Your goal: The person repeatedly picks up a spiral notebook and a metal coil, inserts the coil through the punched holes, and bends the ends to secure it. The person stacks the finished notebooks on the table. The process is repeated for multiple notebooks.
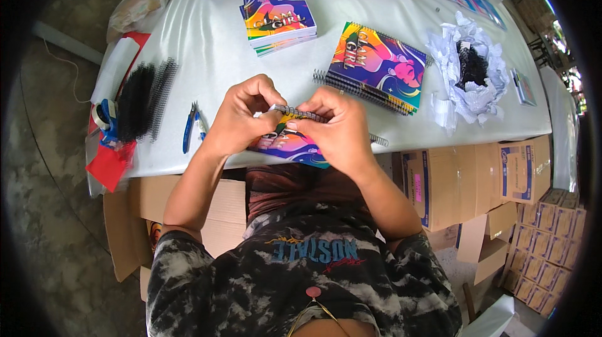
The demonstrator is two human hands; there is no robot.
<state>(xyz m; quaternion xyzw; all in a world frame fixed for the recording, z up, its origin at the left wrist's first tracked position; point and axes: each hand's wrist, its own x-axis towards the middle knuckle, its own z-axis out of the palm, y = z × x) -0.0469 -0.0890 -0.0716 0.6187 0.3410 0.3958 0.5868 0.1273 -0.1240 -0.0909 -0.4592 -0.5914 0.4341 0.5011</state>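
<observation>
the left hand and right hand pinch a spiral coil, seemingly part-threaded, on a notebook; coiled notebooks sit stacked, loose black coils unused.

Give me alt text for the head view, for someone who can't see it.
A person's left hand and right hand pinch a dark spiral coil at the edge of a colorful notebook at a white table. Stacked notebooks stand beyond; black coils and a blue tool lie left.
</observation>
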